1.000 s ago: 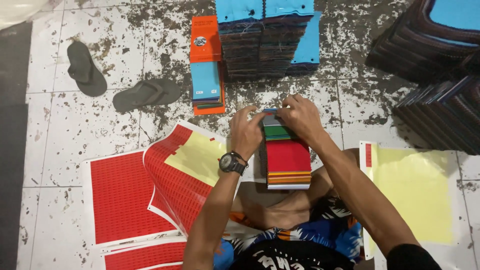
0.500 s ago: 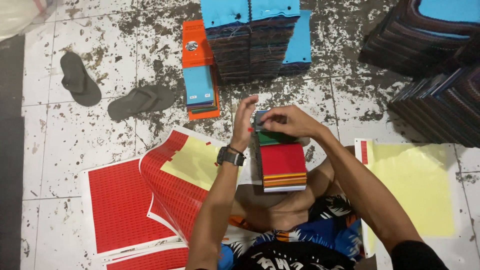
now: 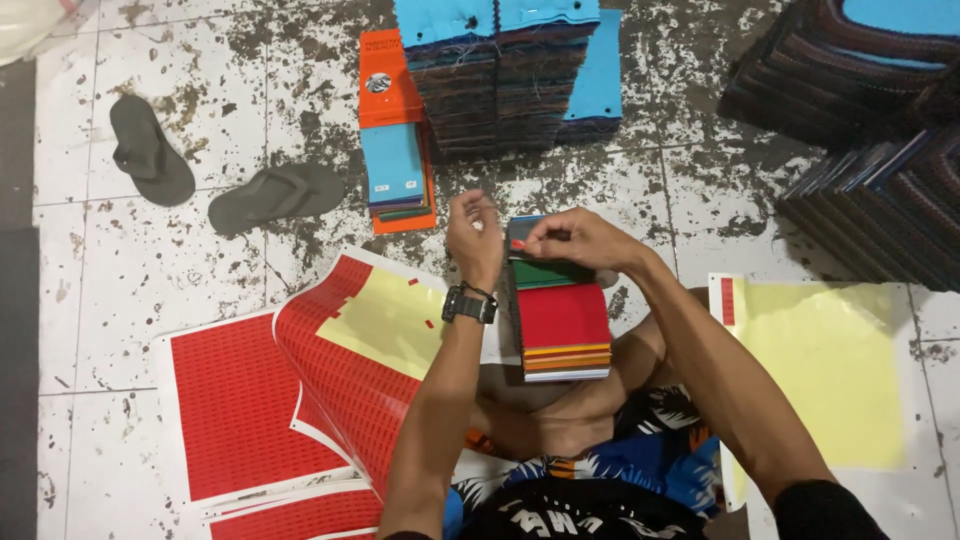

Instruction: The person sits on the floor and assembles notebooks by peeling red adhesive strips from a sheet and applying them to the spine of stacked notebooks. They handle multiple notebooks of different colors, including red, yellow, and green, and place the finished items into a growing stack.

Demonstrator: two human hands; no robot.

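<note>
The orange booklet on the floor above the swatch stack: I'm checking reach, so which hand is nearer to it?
Left. The left hand is raised just right of and below the orange booklet. The right hand sits farther right, pressing the top of the swatch stack.

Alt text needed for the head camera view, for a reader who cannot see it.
A seated person's right hand pinches the top of a stack of coloured fabric swatches on their lap, the left hand raised beside it. Red sticker sheets, two sandals and swatch piles lie on the stained tile floor.
</note>
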